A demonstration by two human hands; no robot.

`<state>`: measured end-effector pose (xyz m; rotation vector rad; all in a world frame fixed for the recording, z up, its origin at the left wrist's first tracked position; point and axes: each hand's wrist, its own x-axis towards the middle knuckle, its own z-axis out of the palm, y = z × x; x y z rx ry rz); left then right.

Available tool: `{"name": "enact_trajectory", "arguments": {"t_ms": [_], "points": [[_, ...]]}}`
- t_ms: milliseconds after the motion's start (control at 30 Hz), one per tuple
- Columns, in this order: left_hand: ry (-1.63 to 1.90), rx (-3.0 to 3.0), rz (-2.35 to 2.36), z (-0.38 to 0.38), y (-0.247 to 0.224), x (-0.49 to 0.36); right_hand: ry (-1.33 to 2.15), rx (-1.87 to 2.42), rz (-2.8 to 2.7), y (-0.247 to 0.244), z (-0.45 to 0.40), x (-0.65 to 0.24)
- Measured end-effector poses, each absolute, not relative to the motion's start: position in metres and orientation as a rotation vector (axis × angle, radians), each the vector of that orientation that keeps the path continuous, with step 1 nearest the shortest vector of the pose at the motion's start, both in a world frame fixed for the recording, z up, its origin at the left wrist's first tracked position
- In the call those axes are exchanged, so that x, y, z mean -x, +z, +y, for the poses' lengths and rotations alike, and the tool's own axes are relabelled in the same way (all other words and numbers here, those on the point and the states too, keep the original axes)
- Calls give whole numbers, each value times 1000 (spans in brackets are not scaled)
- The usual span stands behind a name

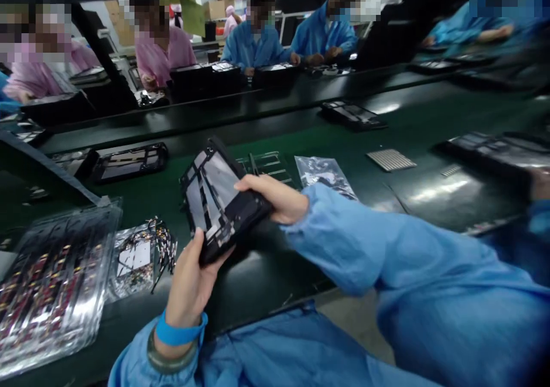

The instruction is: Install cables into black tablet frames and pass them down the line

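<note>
Both my hands hold up a black tablet-like device housing (pixel 219 195) with its inside exposed, showing silvery flat panels, a dark strip and small parts along one end. It is tilted above the green work surface. My left hand (pixel 191 275) grips its near lower corner, thumb on the face and fingers underneath. A blue band and a dark bangle circle that wrist. My right hand (pixel 277 198) clasps the right edge, thumb on top, its other fingers mostly hidden. Just behind lies a clear plastic bag (pixel 324 175) with dark contents.
At left are a clear plastic tray (pixel 55 284) of small parts and a bag of thin wires (pixel 133 258). Similar housings (pixel 131 164) lie on the green bench (pixel 275 272). A ribbed metallic piece (pixel 391 160) sits at right. Several co-workers sit across the line.
</note>
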<state>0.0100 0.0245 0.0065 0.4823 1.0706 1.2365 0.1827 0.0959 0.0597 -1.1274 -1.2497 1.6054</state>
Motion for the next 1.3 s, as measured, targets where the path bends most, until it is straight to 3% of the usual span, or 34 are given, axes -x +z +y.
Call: {"name": "enact_trajectory", "arguments": {"t_ms": [100,200,400,533,867,1300], "points": [[1279,-579,1268,17,3,6,1575,1122,-1355,44,57,-206],[1193,-747,1452,16,6,46,1304,1128,-1347,21,38,-252],[639,-1087,1646,42,12,83,831,1356,-705,-29,20,-342],[342,-1441,1535,66,6,64,739,1403,-709,-49,16,-360],[417,-2308,1387,71,-27,54,453,1557,-822,-77,35,-378],[486,-2402,1362,64,-31,48,435,1583,-787,-78,37,-374]]}}
